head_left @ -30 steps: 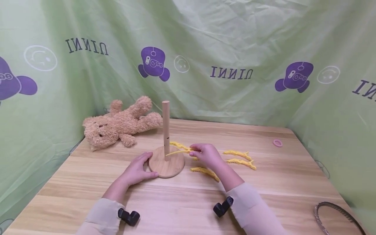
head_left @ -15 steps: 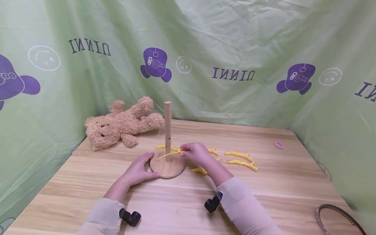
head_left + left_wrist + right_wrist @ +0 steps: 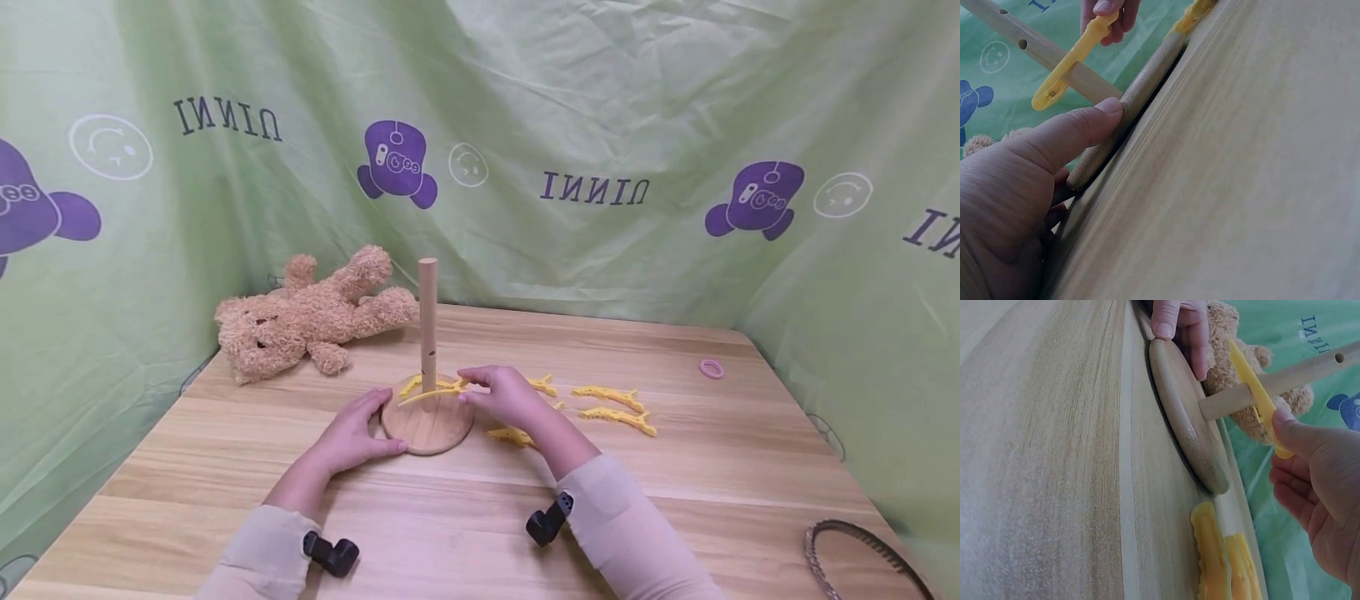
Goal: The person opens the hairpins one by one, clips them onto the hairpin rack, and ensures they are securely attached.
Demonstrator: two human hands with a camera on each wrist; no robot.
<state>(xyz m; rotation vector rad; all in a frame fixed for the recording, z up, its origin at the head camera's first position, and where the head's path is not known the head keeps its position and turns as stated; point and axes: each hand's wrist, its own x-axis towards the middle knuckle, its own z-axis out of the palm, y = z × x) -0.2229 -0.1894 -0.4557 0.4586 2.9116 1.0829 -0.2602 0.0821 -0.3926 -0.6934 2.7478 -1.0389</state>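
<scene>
A wooden stand has a round base [image 3: 431,435] and an upright post [image 3: 427,312] with small holes. My left hand [image 3: 352,435] holds the base's left edge, the thumb [image 3: 1094,122] pressing on its rim. With thumb and fingers, my right hand [image 3: 512,397] pinches the tail end of a yellow alligator hair clip [image 3: 1259,394]. The clip lies across the lower post, one jaw in front and the other behind it. Spare yellow hair clips [image 3: 606,395] lie on the table right of the stand, some partly hidden by the right forearm.
A brown teddy bear [image 3: 315,321] lies behind the stand on the left. A pink ring [image 3: 711,368] rests at the far right of the wooden table [image 3: 450,533]. A dark toothed headband [image 3: 843,525] is at the near right. Green printed cloth [image 3: 585,258] encloses the table.
My right hand has moved left, bringing the clip from beside the post to around it. The clip's jaws have drawn closer together over the last half second. My left hand stays on the base.
</scene>
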